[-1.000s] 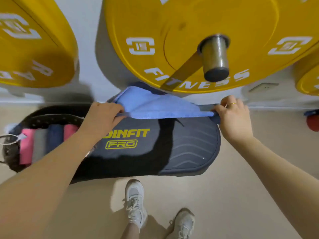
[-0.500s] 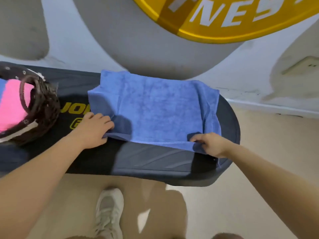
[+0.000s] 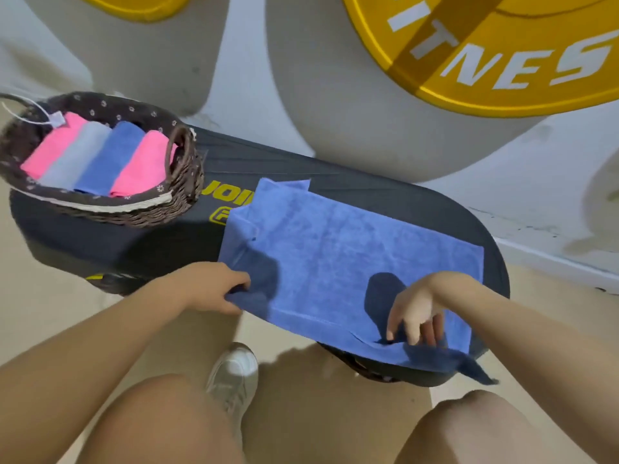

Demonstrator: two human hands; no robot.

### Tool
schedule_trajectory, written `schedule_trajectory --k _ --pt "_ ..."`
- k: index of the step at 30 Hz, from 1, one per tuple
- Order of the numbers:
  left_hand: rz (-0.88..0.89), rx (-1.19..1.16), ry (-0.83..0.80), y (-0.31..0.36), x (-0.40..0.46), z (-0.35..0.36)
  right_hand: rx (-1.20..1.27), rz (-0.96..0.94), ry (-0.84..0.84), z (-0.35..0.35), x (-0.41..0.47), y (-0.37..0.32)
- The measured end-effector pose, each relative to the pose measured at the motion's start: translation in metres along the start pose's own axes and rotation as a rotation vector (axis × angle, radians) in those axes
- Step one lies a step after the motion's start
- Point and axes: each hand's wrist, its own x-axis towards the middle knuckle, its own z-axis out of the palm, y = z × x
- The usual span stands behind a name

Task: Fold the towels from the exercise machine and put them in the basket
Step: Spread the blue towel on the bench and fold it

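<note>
Head view only: blue towel (image 3: 338, 262) lies spread flat on the dark padded bench (image 3: 385, 199) of the machine, near edge hanging slightly over the bench's front. Left hand (image 3: 214, 293) sits at the towel's near-left corner, fingers curled round the edge, pinching it. Just beyond that hand the towel's left side is creased and partly doubled over, with a corner sticking up at the far-left. Right hand (image 3: 417, 313) is at the near-right corner, fingers pointing down and curled onto the cloth, thumb and fingertips gripping the hem; below that hand the corner is bunched and dangles off the bench. Wicker basket (image 3: 174, 199) sits on the bench well to the left of and beyond the left hand, clear of the blue towel. Inside it, four folded towels (image 3: 97, 155) side by side: pink, grey, blue, pink. Yellow weight plate (image 3: 502, 55) hangs above the bench, beyond the right hand. White sneaker (image 3: 234, 373) on the floor below, between the two forearms.
</note>
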Motion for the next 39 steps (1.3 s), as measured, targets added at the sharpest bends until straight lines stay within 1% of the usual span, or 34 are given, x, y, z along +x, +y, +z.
schedule_trajectory --k 1,2,3,5,6,7,9,10,12,13,16,18,19,21,24,26,28,30,33,35,36,39 --pt "-0.031 -0.088 -0.024 -0.003 -0.005 0.005 0.009 -0.018 0.046 -0.005 0.001 -0.011" --pt "-0.075 -0.157 -0.013 -0.006 -0.009 0.006 0.020 -0.069 0.154 -0.012 0.004 -0.021" --pt "-0.125 -0.207 0.038 -0.010 -0.010 0.007 0.039 -0.144 0.313 -0.021 0.009 -0.033" --pt "-0.214 -0.226 0.197 -0.018 -0.010 0.005 0.118 -0.301 0.671 -0.038 0.018 -0.057" --pt "-0.259 -0.216 0.273 -0.020 -0.009 0.003 0.180 -0.349 0.817 -0.046 0.022 -0.069" --pt "-0.299 -0.233 0.346 -0.022 -0.006 0.002 0.254 -0.380 0.921 -0.054 0.025 -0.082" --pt "-0.343 -0.353 0.481 -0.022 0.000 -0.001 0.376 -0.407 1.055 -0.068 0.030 -0.105" --pt "-0.345 -0.422 0.517 -0.023 0.003 -0.002 0.397 -0.406 1.111 -0.076 0.033 -0.117" --pt "-0.326 -0.506 0.493 -0.015 0.013 -0.005 0.398 -0.383 1.202 -0.090 0.039 -0.129" --pt "-0.323 -0.502 0.480 -0.013 0.020 -0.005 0.402 -0.369 1.239 -0.099 0.043 -0.135" --pt "-0.342 -0.465 0.534 -0.011 0.041 -0.002 0.459 -0.317 1.319 -0.127 0.053 -0.143" --pt "-0.363 -0.538 0.586 -0.016 0.047 -0.001 0.450 -0.231 1.363 -0.146 0.058 -0.141" --pt "-0.361 -0.590 0.613 -0.020 0.048 0.002 0.429 -0.166 1.354 -0.154 0.061 -0.139" --pt "-0.355 -0.709 0.689 -0.028 0.044 0.009 0.401 -0.060 1.286 -0.168 0.066 -0.136" --pt "-0.385 -0.938 0.816 -0.042 0.029 0.019 0.447 -0.022 1.196 -0.184 0.072 -0.135" --pt "-0.414 -1.032 0.865 -0.052 0.017 0.023 0.493 -0.002 1.193 -0.192 0.072 -0.138" --pt "-0.436 -1.072 0.905 -0.062 0.006 0.026 0.545 0.031 1.232 -0.198 0.069 -0.140" --pt "-0.438 -1.110 0.922 -0.069 -0.002 0.025 0.580 0.006 1.322 -0.204 0.066 -0.142" --pt "-0.424 -1.143 0.929 -0.075 -0.009 0.024 0.638 -0.169 1.424 -0.211 0.059 -0.151" --pt "-0.406 -1.140 0.941 -0.077 -0.014 0.026 0.741 -0.263 1.436 -0.217 0.056 -0.159" --pt "-0.409 -1.133 0.941 -0.078 -0.017 0.028 0.779 -0.282 1.432 -0.221 0.056 -0.163" --pt "-0.466 -1.123 0.933 -0.082 -0.022 0.040 0.851 -0.370 1.366 -0.229 0.056 -0.178"
